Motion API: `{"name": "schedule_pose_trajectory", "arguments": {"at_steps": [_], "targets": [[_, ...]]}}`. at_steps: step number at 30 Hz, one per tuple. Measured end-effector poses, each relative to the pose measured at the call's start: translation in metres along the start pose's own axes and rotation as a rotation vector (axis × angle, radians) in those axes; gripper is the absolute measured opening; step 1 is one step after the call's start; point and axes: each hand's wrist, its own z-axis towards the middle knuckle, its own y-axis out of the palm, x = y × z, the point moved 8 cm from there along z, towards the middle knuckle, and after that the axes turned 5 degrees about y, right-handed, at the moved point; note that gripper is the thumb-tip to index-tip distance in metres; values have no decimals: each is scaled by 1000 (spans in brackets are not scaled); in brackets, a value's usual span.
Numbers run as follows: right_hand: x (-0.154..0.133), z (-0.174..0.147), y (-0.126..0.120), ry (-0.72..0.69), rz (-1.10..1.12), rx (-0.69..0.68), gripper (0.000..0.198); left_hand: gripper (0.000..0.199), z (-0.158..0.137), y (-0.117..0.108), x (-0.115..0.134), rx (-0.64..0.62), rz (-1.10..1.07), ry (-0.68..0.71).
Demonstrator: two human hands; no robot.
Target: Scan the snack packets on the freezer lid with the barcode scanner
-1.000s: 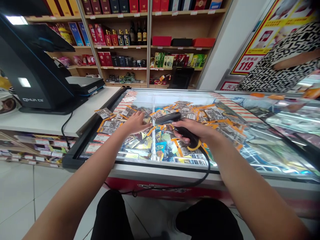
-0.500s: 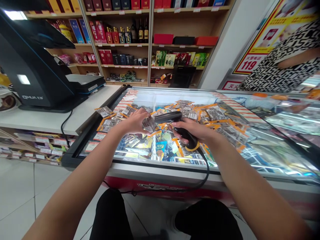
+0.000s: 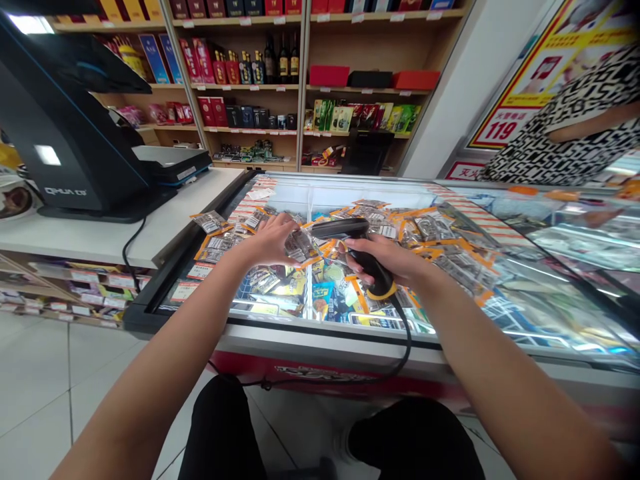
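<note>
One scanner (image 3: 340, 229), gripped in right hand (image 3: 385, 257); one packet (image 3: 303, 247), pinched in left hand (image 3: 271, 241); both well back from freezer's front rim (image 3: 320, 335).

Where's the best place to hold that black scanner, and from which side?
Probably the handle, from the person's right, as the right hand grips it: it slants down toward the person, the scanner head points left toward the packet in the left hand, and the cord leaves from the bottom end.

Shop: price-tagged shelves (image 3: 380, 47) of boxed goods (image 3: 203, 60), checkout terminal (image 3: 90, 153) on counter (image 3: 173, 200), glass-topped display case (image 3: 325, 333)
</note>
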Motion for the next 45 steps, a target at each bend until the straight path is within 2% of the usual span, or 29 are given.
{"name": "schedule_pose_trajectory", "arguments": {"at_steps": [4,7,9,11,14,17,22,26,30,38,41,43,45], "targets": [[-2,1,-9,-13,64,77,28,98,-18,-12,-44,-62,165,-230],[-7,0,-15,-42,88,121,26,85,-27,-27,-59,-23,257,-330],[-10,0,-19,-73,113,142,24,74,-22,-31,-44,60,246,-266],[-12,1,-23,-89,147,158,22,71,-9,-22,-12,83,167,-107],[-10,2,-28,-80,186,183,22,74,11,8,35,-20,34,90],[-5,3,-29,-40,141,197,25,85,18,30,54,-143,-19,103],[1,3,-23,43,60,186,27,92,2,28,58,-215,6,117],[2,3,-20,66,87,175,34,88,-6,24,68,-176,82,169],[3,3,-18,79,120,155,35,88,-5,28,81,-154,142,184],[6,6,-20,79,155,158,35,99,-9,33,84,-167,135,153],[4,6,-20,67,134,163,35,94,-7,29,87,-130,168,153],[2,6,-21,46,133,171,34,86,-4,22,82,-74,213,99],[0,5,-24,25,149,190,31,86,-3,13,65,-28,249,-38]]}}
